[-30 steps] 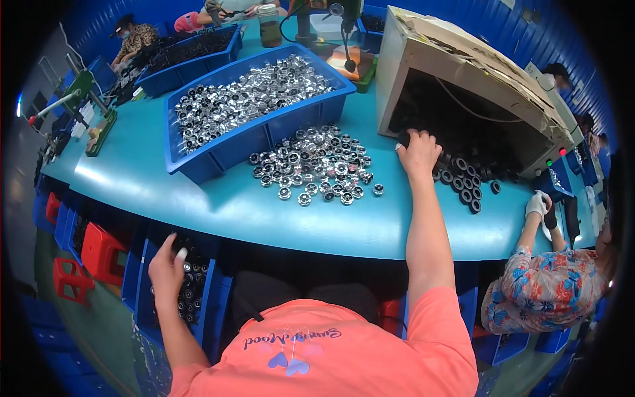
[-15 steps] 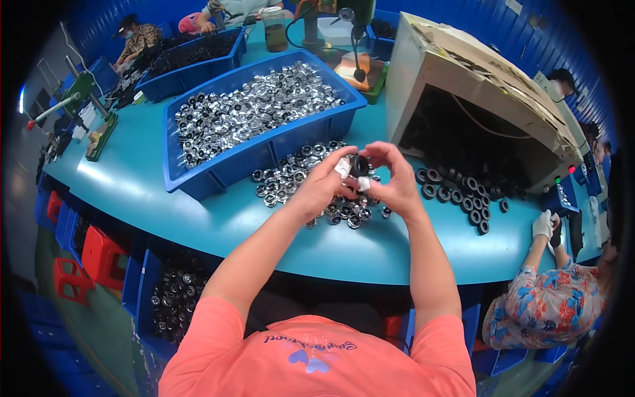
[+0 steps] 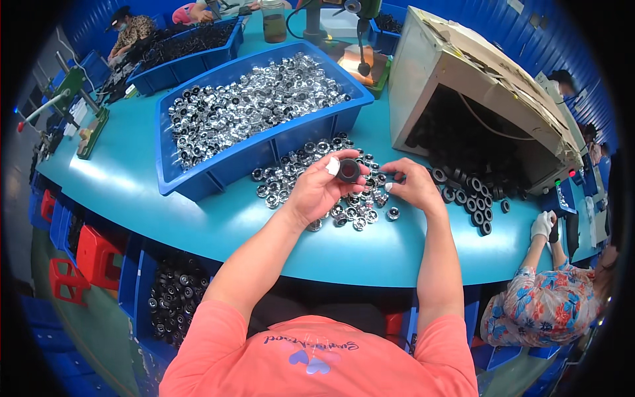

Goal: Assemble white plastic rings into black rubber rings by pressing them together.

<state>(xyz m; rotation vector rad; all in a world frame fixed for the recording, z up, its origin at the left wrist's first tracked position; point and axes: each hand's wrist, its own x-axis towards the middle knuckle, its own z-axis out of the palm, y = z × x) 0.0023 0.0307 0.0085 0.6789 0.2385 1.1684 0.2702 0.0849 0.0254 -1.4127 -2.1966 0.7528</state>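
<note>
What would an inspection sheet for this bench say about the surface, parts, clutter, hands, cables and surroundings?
Surface: teal table, with bright reflections.
Parts: black ring, held up; silvery parts heaped beside the blue tub, which holds many more; loose rings before the pale box.
Clutter: jar behind the tub.
Hands: left hand, fingers on the black ring; right hand near the silvery parts, grip unclear.
Cables: one cable across the box's dark opening.
Surroundings: red stools at left; person in floral shirt at right.
</note>
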